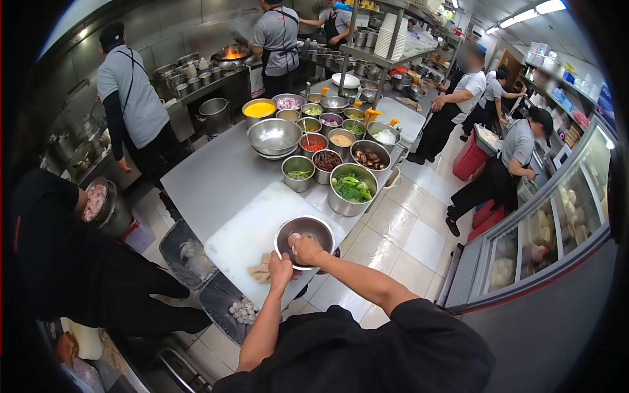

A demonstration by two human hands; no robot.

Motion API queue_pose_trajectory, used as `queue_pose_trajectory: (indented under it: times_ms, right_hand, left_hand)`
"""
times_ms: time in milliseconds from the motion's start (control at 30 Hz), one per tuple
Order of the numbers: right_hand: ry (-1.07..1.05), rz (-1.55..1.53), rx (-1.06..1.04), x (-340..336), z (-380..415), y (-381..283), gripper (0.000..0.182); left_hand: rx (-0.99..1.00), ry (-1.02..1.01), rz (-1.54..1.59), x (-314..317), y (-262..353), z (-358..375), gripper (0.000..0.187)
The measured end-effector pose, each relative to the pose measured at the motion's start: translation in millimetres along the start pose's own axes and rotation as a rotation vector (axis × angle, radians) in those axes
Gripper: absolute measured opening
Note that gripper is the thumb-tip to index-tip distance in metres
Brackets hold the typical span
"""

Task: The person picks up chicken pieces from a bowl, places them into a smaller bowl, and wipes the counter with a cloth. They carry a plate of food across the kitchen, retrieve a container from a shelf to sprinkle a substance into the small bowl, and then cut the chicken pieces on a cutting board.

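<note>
Though unclear, left fingers (280, 264) probably curled on bowl (321, 229), right fingers (301, 245) inside

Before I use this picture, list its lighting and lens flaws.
Head view: strong wide-angle bending, black at the edges; head view, right: ceiling light burnt to white; head view, center right: glare on the floor tiles; head view, upper right: blur over the head of a co-worker in white; head view, center: left hand and steel bowl fairly clear.
</note>
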State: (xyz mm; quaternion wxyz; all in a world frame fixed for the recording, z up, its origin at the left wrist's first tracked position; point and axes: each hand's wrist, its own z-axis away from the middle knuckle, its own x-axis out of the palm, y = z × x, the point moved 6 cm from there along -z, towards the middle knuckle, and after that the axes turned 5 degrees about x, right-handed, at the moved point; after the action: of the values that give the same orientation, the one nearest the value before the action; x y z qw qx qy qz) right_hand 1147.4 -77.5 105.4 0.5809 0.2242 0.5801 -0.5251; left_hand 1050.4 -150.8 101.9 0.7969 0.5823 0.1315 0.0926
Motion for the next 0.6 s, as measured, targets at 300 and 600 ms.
queue_pose_trajectory:
  times_ms: [300,600]
  right_hand:
    - [-0.1,-0.254,0.173,-13.8,-0.7,12.6,0.033]
    - [0.184,-0.257,-0.309,-68.0,-11.5,13.1,0.018]
  left_hand:
    - [-0.01,0.014,-0.026,-5.8,-11.5,-2.8,0.03]
    - [0.04,0.042,0.028,-6.7,-4.4,0.8,0.025]
